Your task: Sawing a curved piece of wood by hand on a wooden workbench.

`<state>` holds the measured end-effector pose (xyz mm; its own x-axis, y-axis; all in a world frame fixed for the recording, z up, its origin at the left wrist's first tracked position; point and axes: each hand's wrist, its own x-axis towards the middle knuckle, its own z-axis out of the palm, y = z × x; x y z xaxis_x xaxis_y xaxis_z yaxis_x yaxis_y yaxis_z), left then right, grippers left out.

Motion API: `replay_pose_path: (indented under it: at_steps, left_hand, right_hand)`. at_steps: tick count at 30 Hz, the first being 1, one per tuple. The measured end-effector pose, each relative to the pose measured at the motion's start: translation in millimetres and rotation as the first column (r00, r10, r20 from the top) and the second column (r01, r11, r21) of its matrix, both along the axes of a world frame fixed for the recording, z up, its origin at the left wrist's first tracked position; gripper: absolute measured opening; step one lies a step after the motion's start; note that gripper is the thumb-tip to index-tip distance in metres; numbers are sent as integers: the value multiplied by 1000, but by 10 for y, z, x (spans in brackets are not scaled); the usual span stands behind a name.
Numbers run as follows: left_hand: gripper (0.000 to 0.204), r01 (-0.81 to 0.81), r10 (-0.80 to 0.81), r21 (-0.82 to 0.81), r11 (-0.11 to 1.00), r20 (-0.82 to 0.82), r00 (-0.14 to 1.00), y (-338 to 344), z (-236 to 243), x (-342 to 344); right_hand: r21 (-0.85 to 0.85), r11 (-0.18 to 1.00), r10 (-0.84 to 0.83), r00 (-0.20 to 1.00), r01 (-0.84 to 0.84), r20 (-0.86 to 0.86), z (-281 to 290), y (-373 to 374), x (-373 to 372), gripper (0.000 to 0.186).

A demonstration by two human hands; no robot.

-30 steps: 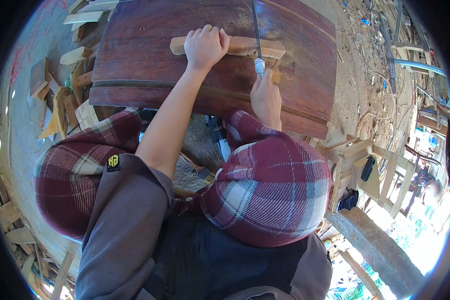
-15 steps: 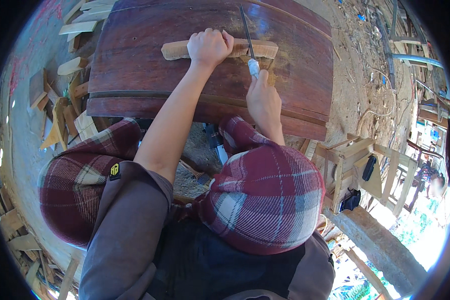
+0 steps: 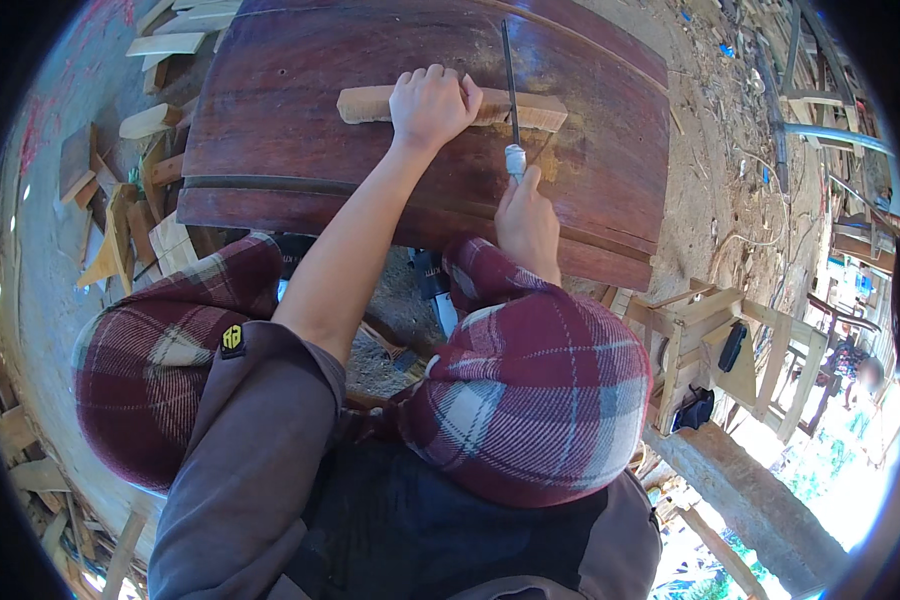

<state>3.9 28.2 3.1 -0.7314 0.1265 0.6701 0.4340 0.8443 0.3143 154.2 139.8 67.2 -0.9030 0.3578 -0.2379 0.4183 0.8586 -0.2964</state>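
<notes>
A curved piece of light brown wood [image 3: 364,104] lies crosswise on the dark reddish wooden tabletop [image 3: 290,150]. My left hand [image 3: 433,108] is closed over its middle, pressing it against the surface. To the right, my right hand [image 3: 528,222] grips a long, thin, dark file [image 3: 511,75] by its white, wrapped-looking handle. The file points away from me and crosses the right part of the wood. Pale dust [image 3: 541,155] is scattered on the tabletop near that end.
Wood offcuts [image 3: 120,225] are piled on the floor left of the table. At the right stands a light wooden frame [image 3: 710,320] with a dark object [image 3: 733,345] on it. My knees in a plaid cloth [image 3: 530,390] are close under the near table edge.
My right hand has drawn the file back toward me, so its handle sits farther from the wood. The wood and my left hand appear slightly lower and to the right in view.
</notes>
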Motion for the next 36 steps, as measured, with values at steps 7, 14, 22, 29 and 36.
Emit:
replay_pose_path:
  at_steps: [7, 14, 22, 29, 36]
  left_hand:
    - [30, 25, -29, -46, 999, -91, 995, -16, 43, 44]
    - [28, -41, 40, -30, 999, -33, 999, -12, 45, 20]
    - [28, -42, 42, 3, 999, 13, 999, 21, 40, 20]
    - [28, 23, -23, -11, 1000, -30, 999, 20, 47, 38]
    - [30, 5, -5, -30, 1000, 25, 1000, -12, 55, 49]
  right_hand:
    - [13, 997, 83, 996, -82, -32, 213, 105, -373, 27]
    - [39, 995, 99, 991, -96, -89, 182, 60, -212, 27]
    - [61, 995, 82, 996, -81, -15, 269, 33, -261, 27]
    - [6, 993, 118, 991, -118, 57, 435, 211, -455, 33]
    - [52, 998, 39, 996, -35, -84, 752, 275, -426, 27]
